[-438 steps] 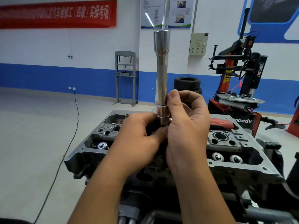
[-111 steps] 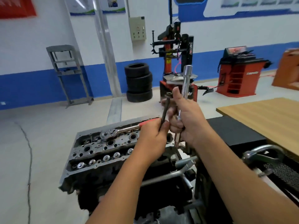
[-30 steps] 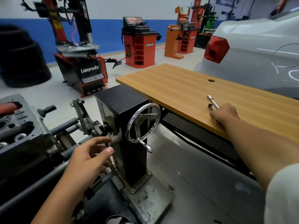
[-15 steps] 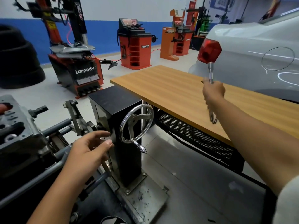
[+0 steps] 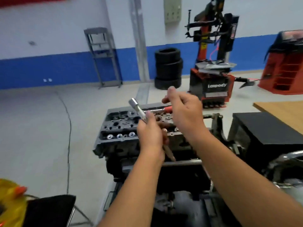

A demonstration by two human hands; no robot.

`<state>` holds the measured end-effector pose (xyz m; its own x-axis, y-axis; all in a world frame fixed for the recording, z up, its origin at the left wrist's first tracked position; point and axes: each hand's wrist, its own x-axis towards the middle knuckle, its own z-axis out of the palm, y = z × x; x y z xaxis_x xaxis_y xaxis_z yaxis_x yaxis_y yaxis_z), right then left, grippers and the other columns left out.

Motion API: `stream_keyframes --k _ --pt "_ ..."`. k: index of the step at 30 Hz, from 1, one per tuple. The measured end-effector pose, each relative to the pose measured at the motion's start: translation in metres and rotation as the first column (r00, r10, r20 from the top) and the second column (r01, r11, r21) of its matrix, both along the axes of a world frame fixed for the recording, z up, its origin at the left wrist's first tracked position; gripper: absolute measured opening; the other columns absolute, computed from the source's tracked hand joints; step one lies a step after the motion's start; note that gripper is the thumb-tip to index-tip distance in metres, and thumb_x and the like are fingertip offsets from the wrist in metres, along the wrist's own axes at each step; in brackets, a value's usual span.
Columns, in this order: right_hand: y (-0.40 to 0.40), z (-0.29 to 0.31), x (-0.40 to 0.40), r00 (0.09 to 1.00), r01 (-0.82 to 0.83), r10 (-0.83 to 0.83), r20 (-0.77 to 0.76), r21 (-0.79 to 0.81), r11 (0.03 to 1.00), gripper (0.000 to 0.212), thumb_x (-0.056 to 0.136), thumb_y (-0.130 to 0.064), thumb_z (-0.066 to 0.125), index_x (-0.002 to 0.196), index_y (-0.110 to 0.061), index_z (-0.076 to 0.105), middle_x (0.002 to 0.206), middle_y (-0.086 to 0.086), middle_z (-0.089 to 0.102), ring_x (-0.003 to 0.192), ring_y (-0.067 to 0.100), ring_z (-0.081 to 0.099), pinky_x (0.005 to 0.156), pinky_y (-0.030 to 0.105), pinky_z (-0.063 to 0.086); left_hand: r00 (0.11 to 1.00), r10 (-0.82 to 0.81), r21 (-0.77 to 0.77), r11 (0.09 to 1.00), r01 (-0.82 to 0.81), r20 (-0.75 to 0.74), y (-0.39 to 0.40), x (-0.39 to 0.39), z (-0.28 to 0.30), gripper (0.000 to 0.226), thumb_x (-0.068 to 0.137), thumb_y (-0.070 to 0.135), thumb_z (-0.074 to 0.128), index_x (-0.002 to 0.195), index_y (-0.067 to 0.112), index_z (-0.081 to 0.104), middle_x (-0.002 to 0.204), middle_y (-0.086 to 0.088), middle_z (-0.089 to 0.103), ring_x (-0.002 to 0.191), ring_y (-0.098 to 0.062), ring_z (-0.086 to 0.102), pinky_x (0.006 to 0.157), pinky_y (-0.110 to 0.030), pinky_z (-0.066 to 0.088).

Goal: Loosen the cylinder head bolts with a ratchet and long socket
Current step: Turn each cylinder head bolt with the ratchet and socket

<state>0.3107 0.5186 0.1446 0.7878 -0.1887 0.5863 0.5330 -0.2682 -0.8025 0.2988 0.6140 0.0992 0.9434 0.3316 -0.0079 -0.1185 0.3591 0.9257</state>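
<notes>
You stand on a pale grey workshop floor (image 5: pixel 37 128) before a white wall with a blue band (image 5: pixel 57 68); "Lanpody" marks the tyre changer (image 5: pixel 211 74). Your left hand (image 5: pixel 150 133) grips the long socket (image 5: pixel 138 110), tilted above the cylinder head (image 5: pixel 119 126). Your right hand (image 5: pixel 183 112) hovers with fingers loosely curled, near the red-handled ratchet (image 5: pixel 161 110) lying on it.

1. The long socket (image 5: pixel 137 106) was bright, polished metal.
2. The cylinder head (image 5: pixel 121 126) was dull, dark grey cast metal with shiny round metal parts set in it.
3. The ratchet (image 5: pixel 161 109) had a glossy metal shaft and a red grip.
4. The table (image 5: pixel 278 110) was smooth, light wood.
5. The tyres (image 5: pixel 168 68) were matt black rubber.
</notes>
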Motion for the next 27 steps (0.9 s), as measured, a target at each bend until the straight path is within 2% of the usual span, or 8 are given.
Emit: stream_keyframes --k 4,8,9,18,20,23,25,27 --pt "-0.03 0.023 0.06 0.981 0.146 -0.182 -0.072 -0.346 0.927 0.031 0.095 -0.048 0.061 0.09 -0.021 0.073 0.083 -0.006 0.07 0.087 0.021 0.066 0.079 0.039 0.053 0.981 0.192 -0.025 0.981 -0.193 -0.016 0.073 -0.005 -0.015 0.047 0.104 0.064 0.043 0.083 0.022 0.043 0.052 0.006 0.032 0.038 -0.009 0.024 0.036 -0.021 0.019" --pt "-0.019 -0.005 0.098 0.96 -0.141 -0.169 -0.225 -0.905 0.401 0.034 0.098 -0.053 0.061 0.12 -0.029 0.07 0.114 0.002 0.074 0.111 0.027 0.062 0.085 0.039 0.051 0.946 0.288 -0.102 0.956 -0.275 0.147 0.116 0.0 -0.011 0.053 0.104 0.068 0.038 0.074 0.024 0.043 0.054 0.002 0.034 0.04 -0.014 0.026 0.037 -0.021 0.021" --pt "-0.012 -0.014 0.103 0.975 -0.091 -0.166 -0.145 -0.951 0.296 0.035 0.098 -0.057 0.057 0.119 -0.032 0.07 0.111 0.003 0.073 0.111 0.028 0.06 0.079 0.039 0.047 0.929 0.308 -0.128 0.95 -0.286 0.205 0.126 0.003 -0.008 0.051 0.106 0.065 0.036 0.077 0.023 0.046 0.056 0.002 0.037 0.042 -0.014 0.029 0.038 -0.023 0.024" --pt "0.002 -0.02 0.116 0.975 0.14 -0.194 0.112 -0.981 0.135 0.046 0.103 -0.062 0.031 0.096 -0.024 0.055 0.093 -0.003 0.063 0.077 0.027 0.057 0.067 0.04 0.038 0.826 0.411 -0.047 0.903 -0.427 0.386 0.185 0.03 0.003 0.023 0.114 0.029 0.03 0.101 0.023 0.047 0.065 0.008 0.053 0.058 -0.01 0.05 0.057 -0.027 0.048" --pt "0.001 -0.015 0.11 0.965 0.134 -0.249 0.078 -0.967 0.215 0.045 0.102 -0.064 0.031 0.09 -0.025 0.05 0.084 -0.004 0.056 0.071 0.026 0.052 0.067 0.042 0.047 0.844 0.387 -0.001 0.909 -0.417 0.37 0.185 0.033 -0.003 0.024 0.115 0.028 0.029 0.1 0.023 0.047 0.064 0.009 0.053 0.058 -0.009 0.049 0.058 -0.026 0.047" --pt "0.004 -0.002 0.1 0.954 -0.025 -0.237 -0.183 -0.837 0.547 0.044 0.104 -0.062 0.042 0.086 -0.024 0.057 0.077 -0.001 0.06 0.071 0.024 0.058 0.063 0.04 0.049 0.854 0.367 0.016 0.916 -0.401 0.368 0.187 0.037 -0.008 0.024 0.115 0.028 0.03 0.1 0.023 0.048 0.064 0.008 0.054 0.059 -0.011 0.05 0.057 -0.027 0.047" --pt "0.008 0.007 0.094 0.905 -0.205 -0.028 -0.426 -0.49 0.847 0.043 0.105 -0.052 0.05 0.086 -0.015 0.064 0.074 0.004 0.066 0.063 0.022 0.061 0.055 0.035 0.048 0.839 0.375 0.026 0.908 -0.418 0.394 0.19 0.038 -0.008 0.023 0.112 0.032 0.033 0.099 0.025 0.05 0.065 0.007 0.054 0.06 -0.012 0.05 0.058 -0.027 0.048" --pt "0.015 0.016 0.084 0.742 -0.388 0.333 -0.582 0.033 0.921 0.038 0.105 -0.043 0.055 0.093 -0.009 0.064 0.073 0.008 0.069 0.053 0.02 0.059 0.049 0.034 0.051 0.84 0.358 0.101 0.897 -0.431 0.408 0.192 0.038 -0.007 0.021 0.109 0.035 0.035 0.099 0.026 0.051 0.066 0.009 0.054 0.061 -0.01 0.05 0.059 -0.025 0.048"
